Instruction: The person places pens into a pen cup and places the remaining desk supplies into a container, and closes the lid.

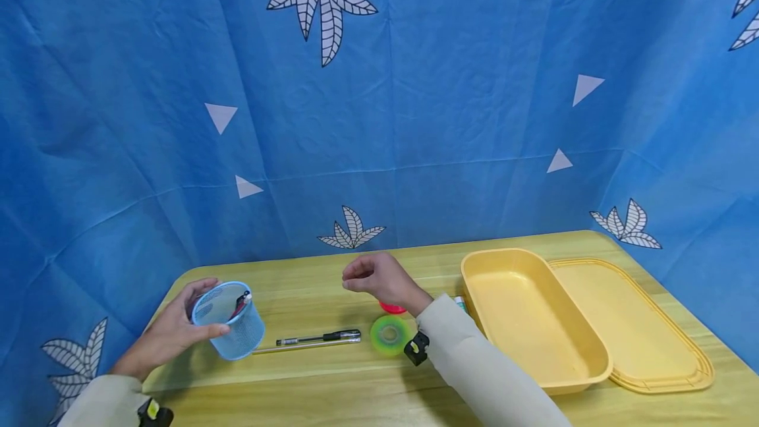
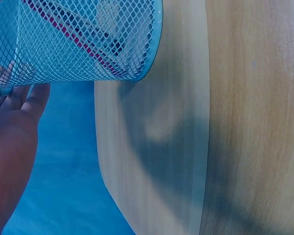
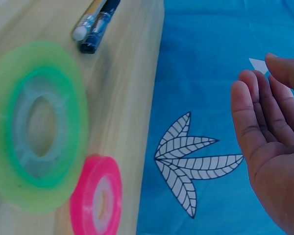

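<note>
Gripping cup [image 1: 242, 336] by upper wall, between thumb and fingers of left hand [image 1: 168, 331], left of pen [image 1: 320, 337]; hovering with right hand [image 1: 382, 277] beyond green tape [image 1: 378, 341], loosely curling fingers, holding thumb apart.

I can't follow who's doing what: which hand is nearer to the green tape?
Right: the right hand hovers just beyond the green tape. The left hand is farther away, off to the tape's left, holding the blue cup.

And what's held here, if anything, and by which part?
Left hand grips the blue mesh cup by its side, near the rim; the right hand holds nothing.
</note>
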A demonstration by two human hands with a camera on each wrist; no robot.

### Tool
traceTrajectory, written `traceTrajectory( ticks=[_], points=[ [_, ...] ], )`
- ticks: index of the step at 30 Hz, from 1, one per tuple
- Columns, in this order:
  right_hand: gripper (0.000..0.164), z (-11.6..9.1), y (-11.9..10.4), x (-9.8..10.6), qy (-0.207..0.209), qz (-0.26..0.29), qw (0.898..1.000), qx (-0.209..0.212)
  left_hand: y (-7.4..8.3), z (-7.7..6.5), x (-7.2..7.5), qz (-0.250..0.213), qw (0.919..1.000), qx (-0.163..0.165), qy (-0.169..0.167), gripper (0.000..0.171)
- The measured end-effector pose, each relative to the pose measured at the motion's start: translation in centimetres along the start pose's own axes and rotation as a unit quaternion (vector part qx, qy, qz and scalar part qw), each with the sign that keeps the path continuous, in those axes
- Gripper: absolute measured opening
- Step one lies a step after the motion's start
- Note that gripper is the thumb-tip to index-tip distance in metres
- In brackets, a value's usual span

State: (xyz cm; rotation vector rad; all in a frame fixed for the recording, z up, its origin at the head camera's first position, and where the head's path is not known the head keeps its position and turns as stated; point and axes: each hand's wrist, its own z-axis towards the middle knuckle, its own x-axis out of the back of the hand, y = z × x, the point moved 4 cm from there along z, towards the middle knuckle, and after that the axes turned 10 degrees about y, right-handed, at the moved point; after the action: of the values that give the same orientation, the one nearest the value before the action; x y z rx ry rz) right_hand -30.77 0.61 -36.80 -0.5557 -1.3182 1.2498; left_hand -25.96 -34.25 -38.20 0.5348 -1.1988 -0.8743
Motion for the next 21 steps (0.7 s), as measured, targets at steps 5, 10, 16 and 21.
traceTrajectory(
  ticks=[5, 10, 16, 21],
  points=[
    [0.014, -0.3, 0.8, -0.2, -0.003, 0.005, 1.000, -0.016, -0.2, 0.0, 0.0, -0.005, 1.0000, -0.002, 0.000, 0.078],
    [0.010, -0.7, 1.6, -0.8, -0.019, 0.022, 0.999, -0.028, -0.3, 0.0, -0.1, -0.005, 1.0000, -0.001, 0.001, 0.079],
    [0.017, -1.2, 2.3, -1.5, -0.036, 0.027, 0.998, -0.048, -0.4, 0.0, -0.1, 0.003, 1.0000, 0.006, 0.002, 0.080],
    [0.016, -1.4, 2.9, -1.7, -0.048, 0.010, 0.997, -0.058, -0.5, 0.0, -0.2, -0.013, 0.9999, -0.002, 0.005, 0.079]
  ],
)
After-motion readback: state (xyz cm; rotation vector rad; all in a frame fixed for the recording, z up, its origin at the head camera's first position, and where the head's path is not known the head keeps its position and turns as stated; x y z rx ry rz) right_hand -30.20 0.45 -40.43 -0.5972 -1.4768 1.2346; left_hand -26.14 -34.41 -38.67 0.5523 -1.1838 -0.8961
